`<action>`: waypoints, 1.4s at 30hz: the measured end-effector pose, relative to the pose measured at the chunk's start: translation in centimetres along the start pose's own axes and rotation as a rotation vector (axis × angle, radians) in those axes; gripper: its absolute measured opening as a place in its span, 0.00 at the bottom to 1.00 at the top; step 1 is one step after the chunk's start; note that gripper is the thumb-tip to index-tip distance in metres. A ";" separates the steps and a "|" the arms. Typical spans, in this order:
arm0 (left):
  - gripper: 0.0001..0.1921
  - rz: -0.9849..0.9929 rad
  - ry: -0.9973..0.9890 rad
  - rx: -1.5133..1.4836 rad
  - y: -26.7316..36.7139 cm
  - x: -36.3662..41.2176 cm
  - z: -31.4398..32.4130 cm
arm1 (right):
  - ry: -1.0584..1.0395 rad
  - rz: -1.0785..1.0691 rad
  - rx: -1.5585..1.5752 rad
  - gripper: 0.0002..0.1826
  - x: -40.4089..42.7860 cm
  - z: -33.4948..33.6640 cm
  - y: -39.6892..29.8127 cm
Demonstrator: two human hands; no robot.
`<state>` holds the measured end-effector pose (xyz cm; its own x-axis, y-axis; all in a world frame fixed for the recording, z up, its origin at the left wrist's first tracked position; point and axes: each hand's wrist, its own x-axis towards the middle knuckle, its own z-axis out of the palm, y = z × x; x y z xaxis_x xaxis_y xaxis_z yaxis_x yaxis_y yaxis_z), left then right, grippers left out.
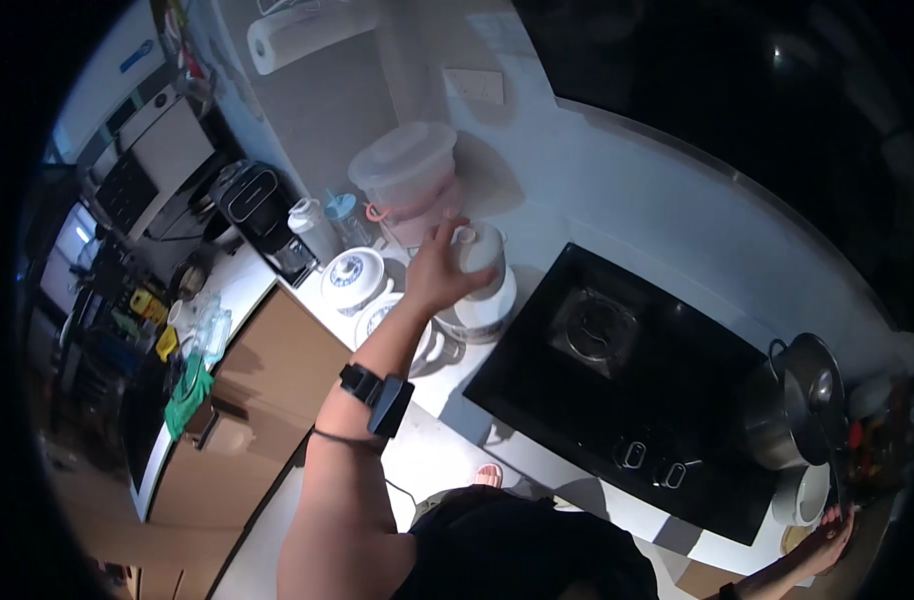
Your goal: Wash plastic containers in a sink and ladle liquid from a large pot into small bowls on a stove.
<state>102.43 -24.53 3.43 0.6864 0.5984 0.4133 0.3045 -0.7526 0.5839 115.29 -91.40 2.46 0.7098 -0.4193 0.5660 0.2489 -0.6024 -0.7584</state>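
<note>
My left hand (446,274) is spread around a pale rounded lidded container (481,251), which rests on a white patterned pot (476,319) left of the black cooktop. Whether the fingers press on it is hard to tell. Beside my forearm stand two white lidded pots with blue patterns, one farther left (352,279) and one partly behind my arm (378,315). At the far right, my right hand (832,534) is closed around the thin handle of a utensil (838,465) that reaches up to a large steel pot (776,420). A white bowl (803,499) stands just above that hand.
The black gas cooktop (674,390) spans the counter. Behind the left pots stand a pink container with a translucent lid (404,161), a blue-lidded cup (344,214), a white bottle (314,225) and a black coffee machine (254,202). A range hood (697,150) overhangs the cooktop.
</note>
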 end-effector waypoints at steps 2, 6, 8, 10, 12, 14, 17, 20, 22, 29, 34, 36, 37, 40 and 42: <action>0.36 0.008 -0.024 -0.001 -2.5 4.0 1.0 | 0.102 0.134 0.063 0.17 -2.1 1.2 -3.8; 0.38 0.058 0.007 0.062 -9.3 9.4 4.2 | 0.196 0.143 0.151 0.20 -4.8 2.7 -8.0; 0.38 0.068 0.015 0.074 -12.3 11.2 6.0 | 0.250 0.198 0.255 0.20 -5.1 3.2 -8.4; 0.40 0.070 -0.004 0.129 -14.6 11.8 7.2 | 0.273 0.254 0.367 0.20 -5.4 3.8 -9.1; 0.41 0.011 -0.071 0.119 -16.0 11.9 7.9 | 0.292 0.261 0.362 0.20 -5.5 4.4 -9.6; 0.41 -0.066 -0.132 0.119 -17.4 11.6 8.1 | 0.289 0.268 0.364 0.20 -5.3 4.8 -9.5; 0.43 -0.118 -0.169 0.106 -19.7 11.0 9.0 | 0.276 0.266 0.371 0.20 -4.7 4.9 -9.1; 0.45 -0.092 -0.229 0.042 -20.0 11.1 10.1 | 0.262 0.221 0.415 0.22 -4.3 3.9 -8.9; 0.46 -0.141 -0.306 0.001 -18.4 11.6 11.7 | 0.279 0.195 0.328 0.23 -4.9 3.8 -9.7; 0.52 0.098 -0.299 -0.129 -24.3 13.3 11.4 | 0.280 0.207 0.346 0.16 -3.6 8.3 -9.7; 0.43 0.186 0.121 0.082 -22.8 10.0 1.2 | -0.022 0.001 0.304 0.18 -4.8 9.9 -5.3; 0.41 0.190 0.281 0.117 -21.7 5.3 -2.1 | -0.211 -0.336 0.404 0.22 -4.0 9.5 2.9; 0.39 0.102 0.235 -0.030 -18.3 2.6 -3.7 | -0.629 -0.416 0.461 0.23 -3.5 8.9 2.6; 0.33 -0.103 0.237 0.184 -15.0 -3.7 -7.4 | -0.713 -0.138 0.343 0.23 -10.1 13.5 -11.1; 0.27 -0.206 0.344 0.384 -16.1 -9.2 -10.6 | -0.828 -0.109 0.406 0.23 -12.4 17.3 -15.8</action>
<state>84.19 -15.03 -2.33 0.3512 0.7507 0.5595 0.6730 -0.6179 0.4065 113.95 -64.90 1.82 0.8744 0.3381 0.3480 0.4423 -0.2607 -0.8581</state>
